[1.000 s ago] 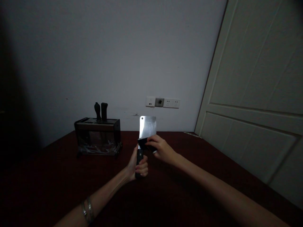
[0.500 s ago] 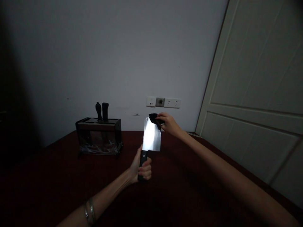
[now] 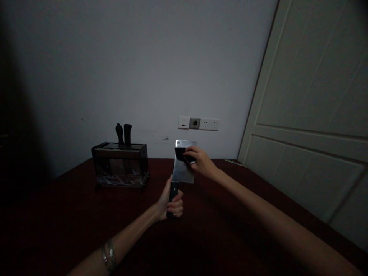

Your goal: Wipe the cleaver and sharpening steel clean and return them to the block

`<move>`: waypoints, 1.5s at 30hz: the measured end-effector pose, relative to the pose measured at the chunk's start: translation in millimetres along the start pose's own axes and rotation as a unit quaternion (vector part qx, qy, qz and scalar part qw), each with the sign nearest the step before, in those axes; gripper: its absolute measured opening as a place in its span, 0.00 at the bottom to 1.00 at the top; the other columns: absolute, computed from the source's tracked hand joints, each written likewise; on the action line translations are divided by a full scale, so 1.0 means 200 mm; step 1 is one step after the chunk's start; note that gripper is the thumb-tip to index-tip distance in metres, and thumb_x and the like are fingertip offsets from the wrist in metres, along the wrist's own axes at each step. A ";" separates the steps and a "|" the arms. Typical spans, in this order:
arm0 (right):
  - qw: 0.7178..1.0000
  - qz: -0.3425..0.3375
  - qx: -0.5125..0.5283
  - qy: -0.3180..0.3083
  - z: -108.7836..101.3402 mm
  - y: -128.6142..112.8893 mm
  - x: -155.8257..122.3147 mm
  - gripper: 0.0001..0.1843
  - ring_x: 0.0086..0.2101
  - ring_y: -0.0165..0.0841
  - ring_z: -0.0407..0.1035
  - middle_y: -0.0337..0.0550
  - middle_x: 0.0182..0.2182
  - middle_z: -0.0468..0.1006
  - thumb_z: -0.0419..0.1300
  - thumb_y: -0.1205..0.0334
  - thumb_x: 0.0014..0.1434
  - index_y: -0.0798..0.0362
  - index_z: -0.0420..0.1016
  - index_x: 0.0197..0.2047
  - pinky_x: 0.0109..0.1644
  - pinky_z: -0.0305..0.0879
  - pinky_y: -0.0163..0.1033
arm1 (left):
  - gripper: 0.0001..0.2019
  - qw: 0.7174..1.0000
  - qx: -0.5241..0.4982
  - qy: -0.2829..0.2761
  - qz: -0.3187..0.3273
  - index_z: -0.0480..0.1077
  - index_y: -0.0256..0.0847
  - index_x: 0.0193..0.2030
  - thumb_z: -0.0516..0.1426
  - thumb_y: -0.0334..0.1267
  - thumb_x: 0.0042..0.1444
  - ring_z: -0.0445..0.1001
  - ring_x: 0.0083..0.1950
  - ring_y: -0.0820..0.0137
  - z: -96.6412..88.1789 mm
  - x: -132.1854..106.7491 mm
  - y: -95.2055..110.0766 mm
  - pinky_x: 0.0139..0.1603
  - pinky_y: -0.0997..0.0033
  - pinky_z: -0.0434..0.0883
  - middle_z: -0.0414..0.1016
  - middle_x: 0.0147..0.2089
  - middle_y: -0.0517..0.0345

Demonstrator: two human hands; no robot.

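Table (image 3: 115, 222), dark red | wall (image 3: 155, 69), sockets (image 3: 209, 124) | left fingers (image 3: 176, 210) grip cleaver (image 3: 184, 174) | right fingers (image 3: 191, 149) pinch black cloth (image 3: 179, 153), apparently

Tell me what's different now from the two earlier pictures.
The right hand moved the black cloth from low over the blade up to its top corner, then slightly down and left. The cleaver shifted a little right, then its bright glare dulled. Nothing was taken up or let go: the left hand still grips the handle. The knife stand stayed put.
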State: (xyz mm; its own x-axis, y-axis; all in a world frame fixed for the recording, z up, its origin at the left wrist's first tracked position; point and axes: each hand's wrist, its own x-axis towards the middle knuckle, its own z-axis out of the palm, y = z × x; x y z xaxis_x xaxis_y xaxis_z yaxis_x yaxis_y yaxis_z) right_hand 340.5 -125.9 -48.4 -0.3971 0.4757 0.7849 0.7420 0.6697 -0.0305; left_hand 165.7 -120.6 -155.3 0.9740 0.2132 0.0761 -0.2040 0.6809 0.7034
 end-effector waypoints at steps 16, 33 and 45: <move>0.980 0.127 -0.056 0.140 0.13 0.13 0.18 0.13 0.38 0.35 0.66 0.49 0.37 0.71 0.55 0.73 0.47 0.58 0.75 0.37 0.44 0.63 0.40 | 0.38 0.999 -0.034 0.018 0.033 0.55 0.38 0.09 0.28 0.68 0.49 0.43 0.07 0.80 0.01 0.05 -0.10 0.12 0.78 0.51 0.43 0.05 0.66; 0.971 0.164 -0.068 0.161 0.11 0.18 0.05 0.10 0.36 0.35 0.67 0.48 0.34 0.72 0.56 0.69 0.49 0.56 0.76 0.35 0.42 0.64 0.39 | 0.37 0.999 -0.034 0.028 0.023 0.54 0.38 0.10 0.30 0.68 0.49 0.43 0.08 0.81 -0.01 0.05 -0.09 0.12 0.78 0.50 0.44 0.06 0.66; 0.949 0.285 -0.105 0.086 0.06 0.24 -0.29 0.11 0.37 0.35 0.68 0.49 0.36 0.73 0.55 0.66 0.52 0.57 0.76 0.37 0.44 0.62 0.38 | 0.36 0.998 0.051 0.034 0.000 0.55 0.38 0.11 0.33 0.68 0.49 0.45 0.08 0.80 -0.04 0.03 -0.05 0.13 0.77 0.51 0.46 0.06 0.65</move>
State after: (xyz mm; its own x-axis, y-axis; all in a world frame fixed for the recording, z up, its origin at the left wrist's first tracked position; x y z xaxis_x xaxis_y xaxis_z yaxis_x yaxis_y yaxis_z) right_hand 392.6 -115.2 -102.9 0.1827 0.6143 0.7677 0.9078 0.1944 -0.3715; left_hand 173.1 -120.6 -167.7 0.9646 0.2620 0.0301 -0.1889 0.6065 0.7724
